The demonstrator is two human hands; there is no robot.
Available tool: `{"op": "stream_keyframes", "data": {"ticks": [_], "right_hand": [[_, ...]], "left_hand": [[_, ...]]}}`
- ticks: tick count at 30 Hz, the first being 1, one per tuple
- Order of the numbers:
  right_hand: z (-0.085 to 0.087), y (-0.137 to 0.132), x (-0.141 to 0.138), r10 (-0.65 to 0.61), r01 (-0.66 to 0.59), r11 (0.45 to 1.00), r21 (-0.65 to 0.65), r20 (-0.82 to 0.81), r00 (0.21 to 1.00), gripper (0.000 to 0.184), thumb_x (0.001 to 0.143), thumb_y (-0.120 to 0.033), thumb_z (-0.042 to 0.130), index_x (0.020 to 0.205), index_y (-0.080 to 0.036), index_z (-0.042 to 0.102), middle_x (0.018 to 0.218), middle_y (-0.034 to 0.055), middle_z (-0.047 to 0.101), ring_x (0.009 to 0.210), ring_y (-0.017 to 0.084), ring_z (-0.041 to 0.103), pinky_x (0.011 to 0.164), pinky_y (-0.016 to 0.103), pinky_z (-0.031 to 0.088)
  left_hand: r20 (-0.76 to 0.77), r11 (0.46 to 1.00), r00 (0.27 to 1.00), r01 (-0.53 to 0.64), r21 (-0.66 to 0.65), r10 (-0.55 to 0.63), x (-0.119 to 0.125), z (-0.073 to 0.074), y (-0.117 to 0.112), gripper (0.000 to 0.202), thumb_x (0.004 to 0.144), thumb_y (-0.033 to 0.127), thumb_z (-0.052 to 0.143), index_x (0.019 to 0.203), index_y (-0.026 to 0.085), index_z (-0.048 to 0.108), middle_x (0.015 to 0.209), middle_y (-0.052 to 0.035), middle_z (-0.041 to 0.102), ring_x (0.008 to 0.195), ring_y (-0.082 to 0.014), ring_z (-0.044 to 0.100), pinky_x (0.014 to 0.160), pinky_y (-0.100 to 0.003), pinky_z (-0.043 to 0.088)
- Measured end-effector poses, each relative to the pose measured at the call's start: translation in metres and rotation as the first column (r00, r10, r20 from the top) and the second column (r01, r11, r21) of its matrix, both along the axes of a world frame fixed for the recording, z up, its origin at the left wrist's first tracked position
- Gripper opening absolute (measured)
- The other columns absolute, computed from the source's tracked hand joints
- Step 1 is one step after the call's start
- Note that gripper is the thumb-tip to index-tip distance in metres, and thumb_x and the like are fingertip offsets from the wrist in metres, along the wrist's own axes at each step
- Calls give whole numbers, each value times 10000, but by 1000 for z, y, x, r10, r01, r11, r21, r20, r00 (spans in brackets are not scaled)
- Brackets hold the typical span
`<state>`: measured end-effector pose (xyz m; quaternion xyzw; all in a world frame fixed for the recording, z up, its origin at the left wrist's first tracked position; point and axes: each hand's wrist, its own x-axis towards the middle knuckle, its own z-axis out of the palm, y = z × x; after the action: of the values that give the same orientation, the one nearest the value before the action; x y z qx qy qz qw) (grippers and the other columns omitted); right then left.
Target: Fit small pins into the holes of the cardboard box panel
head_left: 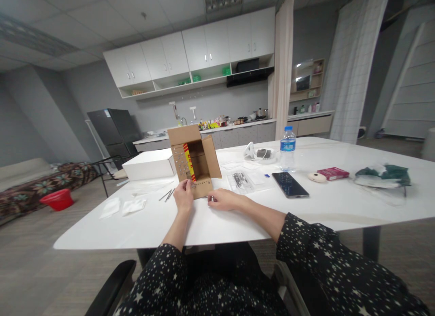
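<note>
Two folded white cloths [123,206] lie at the far left of the white counter [340,202], near its edge. Behind them sits a flat white box [149,164], and a few thin metal rods [166,195] rest just left of your left hand [184,196]. That hand's grip is closed on the lower front edge of the small cardboard box [195,164], thumb up on its face; the box lies on its side, mouth toward you, flaps spread, red-and-yellow tape along its left inner edge. Your right hand [222,199] rests on the counter just right of the box, fingers curled on something small and dark; what it is, you cannot tell. Directly beyond it lies a clear bag of small dark parts [240,180]. Further right: a white device with a dark centre [261,154], a water bottle [287,149] standing upright, a dark phone [290,185] lying flat, a pale round object [316,177], a red packet [333,173], then a green and white bundle [382,176].
</note>
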<state>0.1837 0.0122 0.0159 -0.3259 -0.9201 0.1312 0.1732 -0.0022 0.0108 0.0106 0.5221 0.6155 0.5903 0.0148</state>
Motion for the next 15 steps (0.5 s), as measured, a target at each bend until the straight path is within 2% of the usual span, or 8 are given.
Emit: {"op": "stream_keyframes", "data": {"ticks": [10,15], "right_hand": [[1,-1,0,-6,6,1000,-5,5,1000,243,833,-283,552,1004,-179,691,897,78,709,822,201,631,677,248,405],[1,-1,0,-10,10,1000,-8,8,1000,242,837,-283,552,1005,-177,690,897,76,710,821,198,633,676,245,405]], "left_hand": [[-31,999,999,27,-21,-27,-2,-5,4,345,834,396,481,912,146,706,910,-105,738,808,-220,661,773,-327,489],[-41,1000,999,4,-25,-5,-3,-6,4,350,840,403,473,922,156,707,919,-101,738,805,-222,660,779,-331,487]]}}
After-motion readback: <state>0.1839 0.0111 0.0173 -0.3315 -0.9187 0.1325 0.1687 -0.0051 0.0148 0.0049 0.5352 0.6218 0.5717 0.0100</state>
